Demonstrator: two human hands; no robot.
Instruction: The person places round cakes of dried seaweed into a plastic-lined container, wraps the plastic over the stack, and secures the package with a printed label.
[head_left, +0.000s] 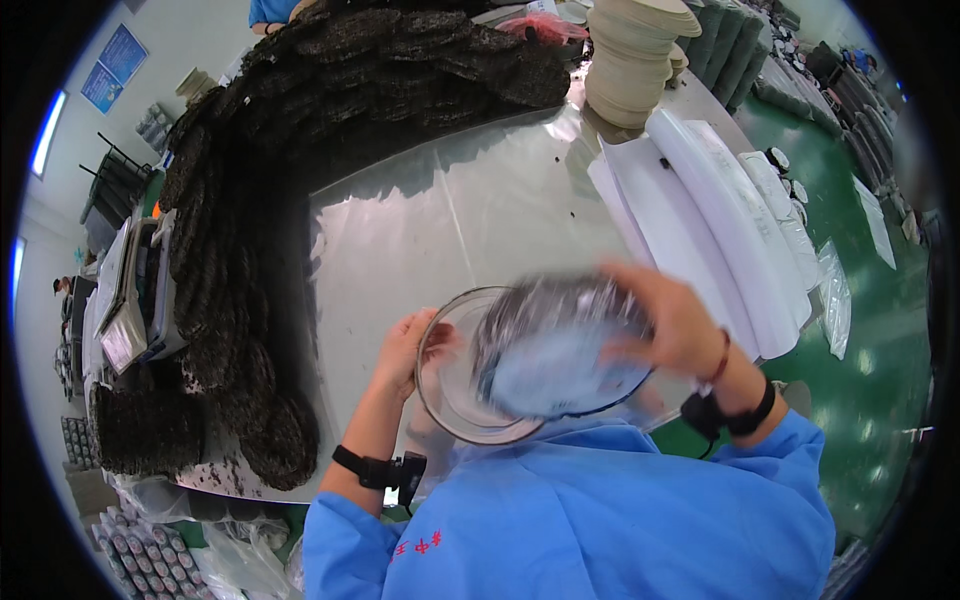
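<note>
My left hand (409, 351) grips the left rim of a round clear container with a pale rim (444, 414), tilted near the table's front edge. At the right, my right hand (664, 322) is blurred, its fingers at a round dark bundle in clear plastic (555, 300) with a pale blue lower face. That bundle overlaps the container's right side; whether it lies inside cannot be told. Blur hides how firmly the right fingers hold it. Stacked dark, rough-textured discs, perhaps dried seaweed (420, 60), curve along the table's back and left side.
The shiny metal table (450, 217) spreads before me. White sheets (705, 225) lie curled at its right, below a tall stack of cream-coloured discs (628, 67). Plastic bins (161, 292) stand left. Another person's blue-sleeved arm (271, 13) shows at the back.
</note>
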